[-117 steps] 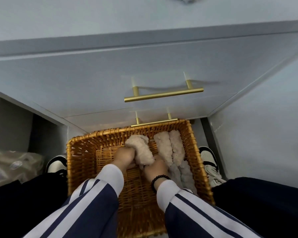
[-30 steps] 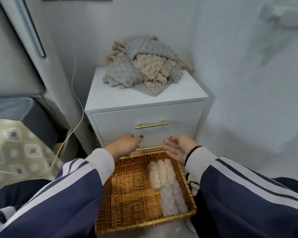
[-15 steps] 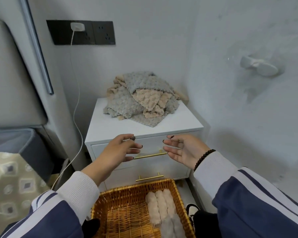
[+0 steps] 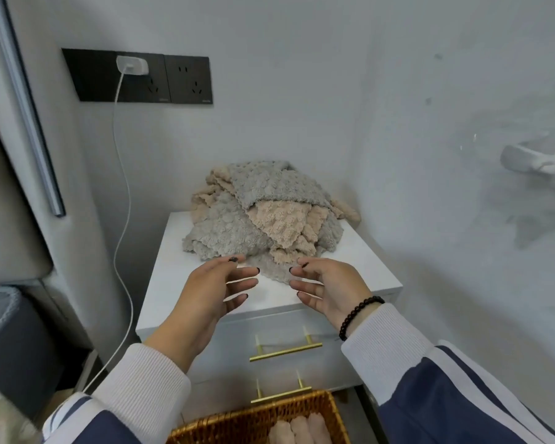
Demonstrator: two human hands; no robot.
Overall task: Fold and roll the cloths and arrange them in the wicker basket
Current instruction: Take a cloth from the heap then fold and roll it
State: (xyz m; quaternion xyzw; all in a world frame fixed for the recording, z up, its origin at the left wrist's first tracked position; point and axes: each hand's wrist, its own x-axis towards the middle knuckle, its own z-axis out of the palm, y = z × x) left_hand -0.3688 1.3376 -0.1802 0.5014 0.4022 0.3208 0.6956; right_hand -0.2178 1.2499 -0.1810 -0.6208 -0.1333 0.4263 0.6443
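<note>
A heap of grey and beige fluffy cloths lies on top of a white nightstand. My left hand and my right hand hover over the front of the nightstand top, just short of the heap, palms facing each other, fingers spread and holding nothing. The wicker basket sits on the floor at the bottom edge, with beige rolled cloths lined up in its right part.
The nightstand has two drawers with gold handles. A white charger cable hangs from a black wall socket panel on the left. Walls close in behind and on the right. A dark bin stands at the left.
My hands left the roll in the basket, rose past the drawers and now reach over the nightstand top toward the cloth heap. The view has tilted up from the basket.
</note>
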